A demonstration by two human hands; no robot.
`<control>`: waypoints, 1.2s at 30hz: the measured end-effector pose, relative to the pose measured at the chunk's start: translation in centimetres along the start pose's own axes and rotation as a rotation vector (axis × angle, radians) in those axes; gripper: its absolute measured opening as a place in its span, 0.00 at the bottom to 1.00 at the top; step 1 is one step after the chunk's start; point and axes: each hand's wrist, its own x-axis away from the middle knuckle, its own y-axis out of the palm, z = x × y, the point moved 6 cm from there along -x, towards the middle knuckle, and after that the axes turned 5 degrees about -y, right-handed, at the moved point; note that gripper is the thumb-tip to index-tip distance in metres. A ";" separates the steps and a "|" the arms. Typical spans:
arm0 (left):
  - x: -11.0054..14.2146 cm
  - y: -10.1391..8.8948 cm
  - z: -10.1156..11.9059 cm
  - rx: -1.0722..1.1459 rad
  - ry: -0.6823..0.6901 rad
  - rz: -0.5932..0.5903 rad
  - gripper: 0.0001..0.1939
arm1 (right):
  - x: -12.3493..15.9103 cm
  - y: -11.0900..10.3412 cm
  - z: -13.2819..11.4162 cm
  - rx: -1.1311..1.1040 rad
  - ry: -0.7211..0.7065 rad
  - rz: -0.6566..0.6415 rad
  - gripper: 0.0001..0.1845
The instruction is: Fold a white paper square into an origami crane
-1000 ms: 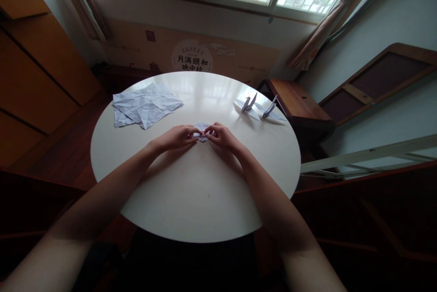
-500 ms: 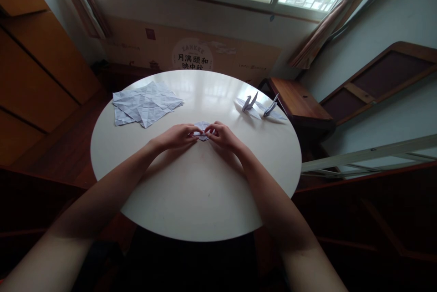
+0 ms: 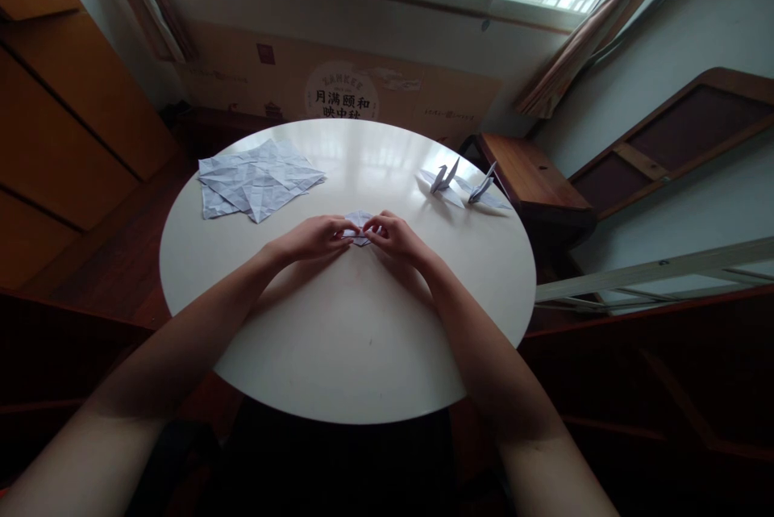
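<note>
A small folded piece of white paper lies near the middle of the round white table. My left hand pinches its left side, fingers curled on it. On its right side my right hand pinches it too, and the fingertips of both hands almost meet. Most of the paper is hidden under my fingers.
A pile of several creased white paper sheets lies at the table's back left. Two folded paper cranes stand at the back right. A wooden stool is beside the table on the right, a cabinet on the left.
My hands stay on the folded paper with only slight finger motion. The view has tipped down a little.
</note>
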 end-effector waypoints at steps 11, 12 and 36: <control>0.0 0.1 -0.2 -0.005 0.003 -0.001 0.20 | 0.1 -0.1 -0.2 0.001 0.009 -0.003 0.06; 0.0 0.1 -0.2 -0.003 -0.001 -0.003 0.21 | 0.1 -0.1 -0.2 0.003 0.006 -0.001 0.05; 0.0 0.0 -0.2 0.002 -0.017 -0.007 0.21 | 0.1 0.0 0.1 0.022 0.011 -0.004 0.07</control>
